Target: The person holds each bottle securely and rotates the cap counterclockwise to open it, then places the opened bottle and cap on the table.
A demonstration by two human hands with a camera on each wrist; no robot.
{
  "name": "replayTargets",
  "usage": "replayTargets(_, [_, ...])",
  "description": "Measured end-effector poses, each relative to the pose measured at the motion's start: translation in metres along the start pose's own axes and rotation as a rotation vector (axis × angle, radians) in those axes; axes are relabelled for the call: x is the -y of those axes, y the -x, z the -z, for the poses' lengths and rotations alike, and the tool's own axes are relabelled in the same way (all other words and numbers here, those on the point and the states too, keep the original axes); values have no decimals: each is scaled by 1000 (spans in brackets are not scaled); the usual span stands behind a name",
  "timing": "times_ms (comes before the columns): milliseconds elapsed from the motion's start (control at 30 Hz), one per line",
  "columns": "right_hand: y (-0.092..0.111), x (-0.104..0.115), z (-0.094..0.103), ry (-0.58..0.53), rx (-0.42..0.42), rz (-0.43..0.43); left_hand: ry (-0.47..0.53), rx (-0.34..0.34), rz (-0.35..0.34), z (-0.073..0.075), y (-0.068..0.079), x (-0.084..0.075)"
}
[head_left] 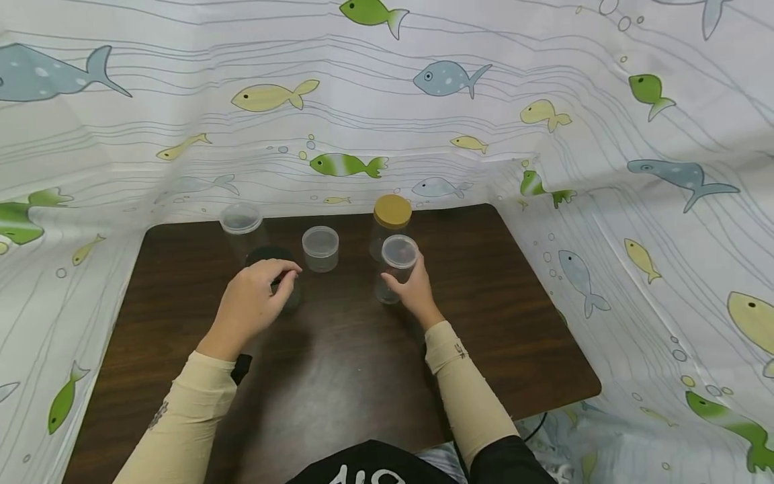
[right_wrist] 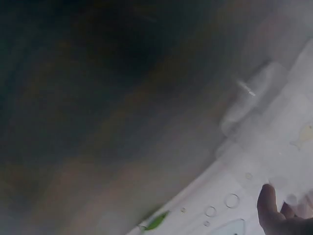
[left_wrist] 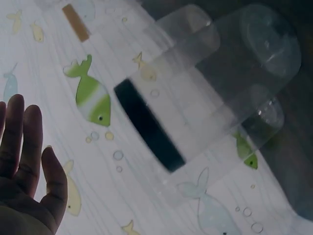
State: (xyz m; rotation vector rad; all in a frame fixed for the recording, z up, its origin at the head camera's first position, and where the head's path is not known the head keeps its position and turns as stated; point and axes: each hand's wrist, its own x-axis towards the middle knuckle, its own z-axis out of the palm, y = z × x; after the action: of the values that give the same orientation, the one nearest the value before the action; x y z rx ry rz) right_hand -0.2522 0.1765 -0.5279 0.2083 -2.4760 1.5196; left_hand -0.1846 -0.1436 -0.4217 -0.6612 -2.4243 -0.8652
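Observation:
My right hand (head_left: 418,290) grips a clear plastic jar (head_left: 400,253) with a translucent lid, upright at the right of the table; the right wrist view shows only fingertips (right_wrist: 268,203) beside a blurred clear jar (right_wrist: 252,98). Close to a clear jar with a black lid (head_left: 267,253) is my left hand (head_left: 249,302), which covers part of it in the head view. In the left wrist view that black-lidded jar (left_wrist: 149,125) stands apart from the left hand (left_wrist: 27,171), whose fingers are extended and hold nothing.
A jar with a yellow lid (head_left: 392,211) stands just behind the gripped jar. Between the hands sits a short clear jar (head_left: 320,250). A taller clear jar (head_left: 241,220) is at the back left. Fish-patterned sheeting (head_left: 363,121) surrounds the brown table (head_left: 357,376).

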Motion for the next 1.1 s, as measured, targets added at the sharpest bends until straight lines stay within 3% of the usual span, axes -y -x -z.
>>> replayTargets(100, [1, -7, -2, -31, 46, -68, 17, 22, 11, -8, 6, -2])
replayTargets(233, [1, -11, -3, -68, 65, -96, 44, 70, 33, -20, 12, -5])
replayTargets(433, [3, -1, -4, -34, 96, -49, 116, 132, 53, -39, 19, -11])
replayTargets(633, [9, 28, -3, -61, 180, 38, 259, 153, 115, -54, 13, -16])
replayTargets(800, [14, 46, -3, -115, 330, 90, 417, 170, 240, -62, 2, -15])
replayTargets(1000, [21, 56, -5, -221, 526, 165, 526, 230, 190, -62, -6, -14])
replayTargets(1100, [21, 61, -6, -301, 641, 177, 650, 276, 173, -60, -8, -10])
